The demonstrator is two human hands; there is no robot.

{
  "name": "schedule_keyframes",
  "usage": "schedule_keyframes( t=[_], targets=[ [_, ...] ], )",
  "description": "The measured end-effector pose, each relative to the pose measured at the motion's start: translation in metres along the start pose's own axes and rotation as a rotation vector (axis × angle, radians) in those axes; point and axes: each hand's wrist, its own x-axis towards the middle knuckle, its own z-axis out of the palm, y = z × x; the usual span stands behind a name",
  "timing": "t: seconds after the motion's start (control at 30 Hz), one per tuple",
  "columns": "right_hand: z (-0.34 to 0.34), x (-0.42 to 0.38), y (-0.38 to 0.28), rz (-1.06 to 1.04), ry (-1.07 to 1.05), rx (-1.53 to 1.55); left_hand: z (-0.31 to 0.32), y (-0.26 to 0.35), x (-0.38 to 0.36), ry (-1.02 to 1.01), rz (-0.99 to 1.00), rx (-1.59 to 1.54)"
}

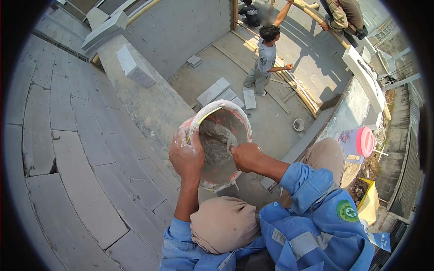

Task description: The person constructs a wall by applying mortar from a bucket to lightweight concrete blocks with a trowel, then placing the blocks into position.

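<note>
I'm bringing the bucket [245, 118] close, between my left knee [224, 221] and right knee [326, 156], likely so that both arms are reaching it easily. Its mouth is facing me, showing grey mix [212, 144] inside. My left grip [186, 156] is clasping the rim's left side, thumb over the edge, apparently steadying the bucket against the other hand's push. My right grip [246, 156] is closing at the inner right side, over the mix; I can't tell what it is holding, as its fingertips are hidden.

My left forearm is rising nearly straight from its sleeve [178, 237]; my right is coming in flatter from the right, elbow out, wrist fairly straight, its sleeve [296, 178] bunching clear of the mix.

To the right, a jug [350, 142] is standing on the wall top [335, 124], probably set aside within reach. Beyond the bucket, on the left, a block [135, 67] is lying along the ledge [115, 86]. Below, more blocks [213, 94] are lying together on the floor [194, 74], a pail [299, 125] is sitting by its right edge, and a person [266, 54] is standing, one arm reaching up to a pole [309, 11].
</note>
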Motion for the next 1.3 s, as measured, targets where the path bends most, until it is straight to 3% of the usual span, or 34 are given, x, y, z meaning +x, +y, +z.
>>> schedule_keyframes(
  t=[0.07, 0.13, 0.23, 0.37, 0.43, 0.57, 0.77, 0.83, 1.07, 1.13, 1.17, 1.3],
  targets=[
    [0.001, -0.008, -0.003, -0.029, -0.023, -0.026, -0.001, -0.001, 0.004, 0.004, -0.004, 0.011],
    [0.005, -0.021, -0.006, 0.010, 0.120, -0.040, -0.001, -0.003, 0.001, 0.016, 0.012, -0.006],
    [0.011, -0.024, 0.001, -0.019, 0.020, -0.095, -0.004, 0.000, 0.003, -0.005, -0.029, -0.039],
    [0.005, -0.042, -0.005, -0.019, 0.097, -0.072, -0.006, -0.004, 0.001, -0.002, -0.020, 0.037],
    [0.005, -0.043, -0.001, -0.053, -0.044, -0.098, -0.005, -0.003, 0.004, 0.021, -0.010, -0.041],
    [-0.026, -0.047, 0.005, -0.074, -0.012, -0.099, -0.008, -0.001, 0.002, -0.028, -0.042, -0.002],
    [-0.035, -0.004, 0.027, 0.147, 0.110, -0.140, -0.004, 0.006, 0.002, -0.027, -0.007, -0.065],
    [-0.016, 0.013, 0.038, 0.129, -0.110, 0.043, -0.001, 0.005, -0.002, -0.012, 0.026, -0.059],
    [0.016, 0.013, 0.042, 0.087, -0.254, 0.601, -0.004, 0.004, -0.006, -0.026, -0.046, -0.127],
    [0.024, 0.013, 0.033, 0.200, -0.381, 0.833, -0.003, 0.000, -0.008, -0.039, -0.034, -0.074],
    [0.031, 0.011, 0.029, 0.256, -0.455, 1.095, -0.003, 0.000, -0.008, -0.039, -0.031, -0.075],
    [0.035, 0.003, 0.007, 0.269, -0.501, 1.407, -0.003, 0.000, -0.010, -0.034, -0.007, -0.048]
  ],
)
